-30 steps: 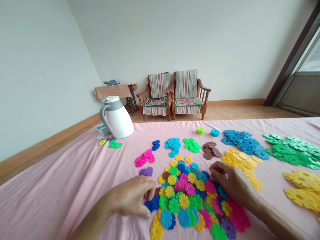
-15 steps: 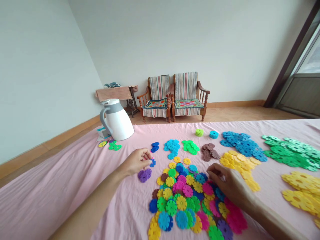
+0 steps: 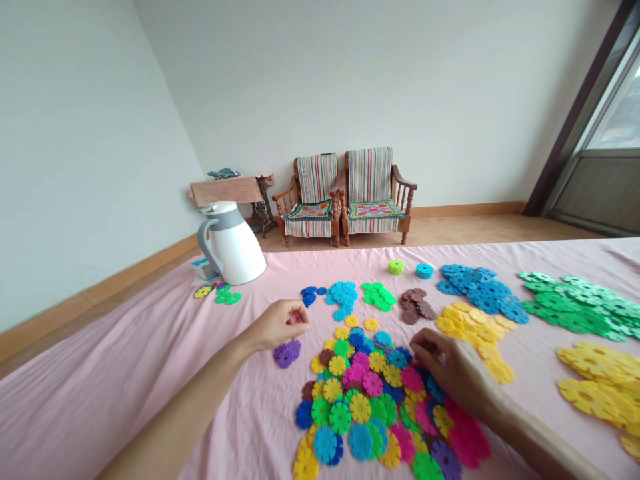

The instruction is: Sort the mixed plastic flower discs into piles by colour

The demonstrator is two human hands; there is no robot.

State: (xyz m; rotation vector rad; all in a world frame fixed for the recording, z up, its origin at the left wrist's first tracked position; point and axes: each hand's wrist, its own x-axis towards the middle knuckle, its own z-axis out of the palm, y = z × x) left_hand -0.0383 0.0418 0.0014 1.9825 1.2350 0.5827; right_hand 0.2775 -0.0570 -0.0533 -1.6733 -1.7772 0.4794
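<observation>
My left hand (image 3: 281, 325) hovers over the cloth just above the small purple pile of notched plastic discs (image 3: 287, 354). Its fingers are closed, and a bit of a pink disc (image 3: 296, 320) shows between them. Beyond it lies the dark blue pile (image 3: 309, 296), with one loose dark blue disc (image 3: 321, 291) at its right. My right hand (image 3: 445, 360) rests at the right edge of the mixed heap of coloured discs (image 3: 360, 407). Its fingers are pinched together, and whatever they may hold is hidden. Large pink discs (image 3: 467, 437) lie below its wrist.
Sorted light blue (image 3: 342, 298), green (image 3: 379, 297) and brown (image 3: 416, 305) piles form a row beyond the heap. Larger blue (image 3: 480, 290), yellow (image 3: 477, 330) and green (image 3: 575, 303) discs spread to the right. A white jug (image 3: 237, 250) stands far left on the pink cloth (image 3: 150, 373).
The dark blue disc at my left fingertips has left the hand and now lies beside the dark blue pile. My right hand stays almost where it was; the view has shifted slightly.
</observation>
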